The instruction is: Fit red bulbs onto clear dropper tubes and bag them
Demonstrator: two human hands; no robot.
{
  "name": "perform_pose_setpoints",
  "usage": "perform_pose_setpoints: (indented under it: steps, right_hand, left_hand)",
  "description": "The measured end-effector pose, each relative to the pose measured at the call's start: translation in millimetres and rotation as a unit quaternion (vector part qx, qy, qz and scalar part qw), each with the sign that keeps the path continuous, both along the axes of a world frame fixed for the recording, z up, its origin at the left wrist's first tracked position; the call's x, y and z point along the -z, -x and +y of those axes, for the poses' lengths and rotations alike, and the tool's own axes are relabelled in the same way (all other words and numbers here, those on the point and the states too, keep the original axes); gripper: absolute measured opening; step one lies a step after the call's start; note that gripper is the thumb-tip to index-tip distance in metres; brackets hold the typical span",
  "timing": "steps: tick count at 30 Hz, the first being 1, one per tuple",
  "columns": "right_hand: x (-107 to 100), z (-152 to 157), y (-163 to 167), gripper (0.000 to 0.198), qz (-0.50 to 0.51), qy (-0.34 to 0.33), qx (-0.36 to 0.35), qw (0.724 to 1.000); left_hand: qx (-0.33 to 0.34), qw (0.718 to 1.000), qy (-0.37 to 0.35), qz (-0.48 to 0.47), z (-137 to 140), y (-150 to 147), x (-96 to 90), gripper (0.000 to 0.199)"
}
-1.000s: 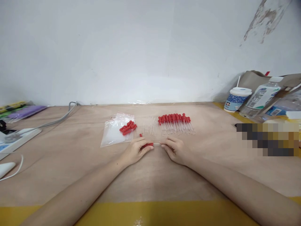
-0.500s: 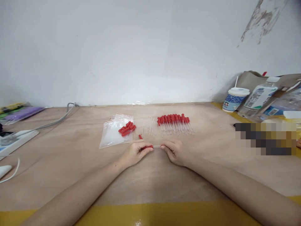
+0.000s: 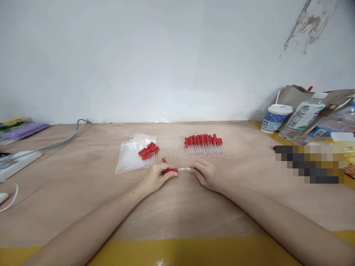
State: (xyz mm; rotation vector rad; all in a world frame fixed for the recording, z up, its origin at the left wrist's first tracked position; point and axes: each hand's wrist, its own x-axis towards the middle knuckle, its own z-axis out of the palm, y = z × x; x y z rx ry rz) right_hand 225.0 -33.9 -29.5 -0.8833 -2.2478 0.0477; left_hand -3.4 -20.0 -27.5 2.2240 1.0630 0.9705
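Observation:
Between my two hands a clear thin dropper tube (image 3: 184, 169) lies level, with a red rubber bulb (image 3: 173, 170) at its left end. My left hand (image 3: 154, 178) pinches that bulb between thumb and fingers. The tube's other end is in the closed fingers of my right hand (image 3: 206, 175), which partly hide it. Another red bulb (image 3: 164, 160) pokes up just behind my left fingers. Farther back, a pile of loose red bulbs (image 3: 149, 150) rests on clear zip bags (image 3: 126, 158). Loose clear tubes (image 3: 179, 149) lie to their right, beside a row of red-bulbed droppers (image 3: 203, 140).
A paper cup (image 3: 276, 118) with a straw and a plastic bottle (image 3: 302, 116) stand at the back right, near a grey bag (image 3: 292, 95). At left are a power strip (image 3: 20, 164) with a grey cable (image 3: 63, 143) and purple packaging (image 3: 26, 132). A wall closes off the back.
My hands have moved slightly apart, and more of the tube shows between them. The left fingers have loosened a little, baring more of the red bulb. The whole view has shifted slightly.

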Motion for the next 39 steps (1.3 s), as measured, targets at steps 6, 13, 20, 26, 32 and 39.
perform_pose_setpoints:
  steps: [6,13,20,26,32,39]
  right_hand:
    - [6.2,-1.3,4.5,0.022,0.026,-0.010,-0.018,0.999]
    - [1.6,-8.6,9.0,0.028,-0.014,-0.024,-0.005,1.000]
    - [-6.0,-12.0,15.2,0.033,-0.026,0.027,0.023,0.999]
    - [-15.9,-15.9,15.2,0.030,-0.076,0.087,0.046,0.992]
    - [-37.5,-4.7,-7.1,0.019,-0.059,0.137,0.055,0.987]
    - [-45.7,56.1,-19.4,0.023,0.089,0.196,0.337,0.917]
  left_hand:
    - [0.017,0.999,0.019,-0.018,-6.0,-2.7,-1.1,0.017]
    - [0.048,0.999,0.000,0.002,-10.3,-4.0,-3.5,0.016]
    - [0.037,0.998,-0.044,0.029,-9.8,-3.6,-1.8,0.016]
    - [0.021,0.992,-0.117,0.041,-5.9,-2.5,-3.0,0.014]
    - [-0.050,0.964,-0.249,0.078,7.4,11.3,-4.9,0.030]
    - [-0.140,0.937,-0.258,0.190,15.8,18.9,-5.9,0.022]
